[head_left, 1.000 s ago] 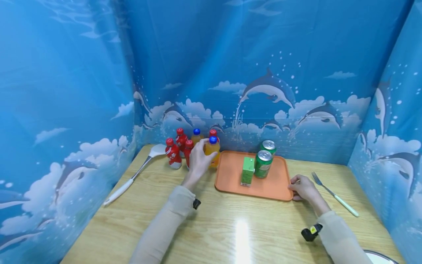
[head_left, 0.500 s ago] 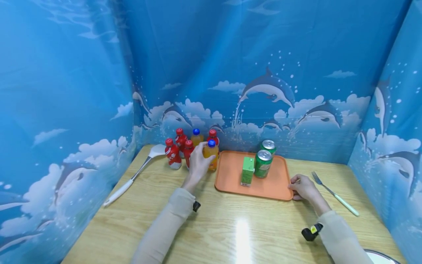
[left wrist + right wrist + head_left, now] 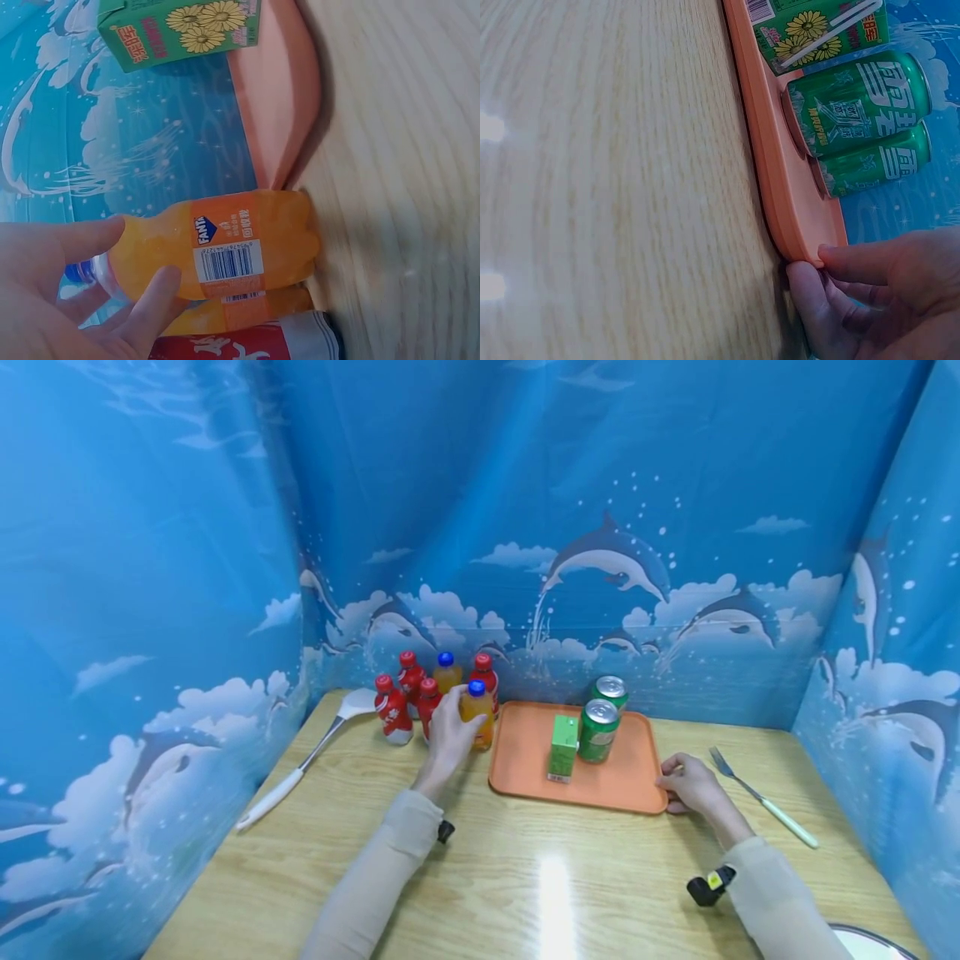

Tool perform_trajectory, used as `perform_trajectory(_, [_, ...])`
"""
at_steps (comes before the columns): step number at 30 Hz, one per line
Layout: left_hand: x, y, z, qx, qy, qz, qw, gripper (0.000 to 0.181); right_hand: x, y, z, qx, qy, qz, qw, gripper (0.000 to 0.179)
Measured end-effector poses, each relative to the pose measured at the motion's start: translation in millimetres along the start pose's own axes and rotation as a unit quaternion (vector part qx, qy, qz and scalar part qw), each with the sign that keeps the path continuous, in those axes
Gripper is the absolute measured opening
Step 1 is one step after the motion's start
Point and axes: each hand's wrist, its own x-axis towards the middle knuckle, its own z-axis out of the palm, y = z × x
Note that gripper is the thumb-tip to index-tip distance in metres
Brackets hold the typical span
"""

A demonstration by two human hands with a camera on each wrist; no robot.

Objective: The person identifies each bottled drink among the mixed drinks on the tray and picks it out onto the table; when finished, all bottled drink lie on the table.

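Note:
My left hand (image 3: 447,727) holds an orange Fanta bottle (image 3: 485,725) with a blue cap, just left of the tray. In the left wrist view its thumb and fingers lie about the upper part of the upright bottle (image 3: 225,244). Far right, my right hand (image 3: 688,787) pinches the front right corner of the orange tray (image 3: 521,768) between thumb and finger, seen close in the right wrist view. On the tray stand a green drink carton (image 3: 562,750), a green soda can (image 3: 597,739) and a second green can (image 3: 612,690) behind it.
Several red bottles (image 3: 393,714) and another orange bottle (image 3: 447,673) cluster behind and left of my left hand. A white-handled spatula (image 3: 277,793) lies at the left, a fork (image 3: 776,814) at the right. A white plate edge (image 3: 870,943) shows bottom right.
My left hand has brought the orange bottle slightly left and toward me, lower in the head view. The right hand and the tray have stayed in place.

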Motion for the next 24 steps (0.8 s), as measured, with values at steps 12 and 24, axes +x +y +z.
perform_trajectory(12, [0.1, 1.2, 3.6, 0.035, -0.02, -0.009, 0.9991, 0.059, -2.7, 4, -3, 0.002, 0.006, -0.01, 0.9999, 0.031])
perform_trajectory(24, [-24.1, 16.0, -44.2, 0.199, -0.035, 0.137, 0.9697, 0.058, -26.4, -23, 1, -0.152, 0.137, -0.162, 0.9654, 0.071])
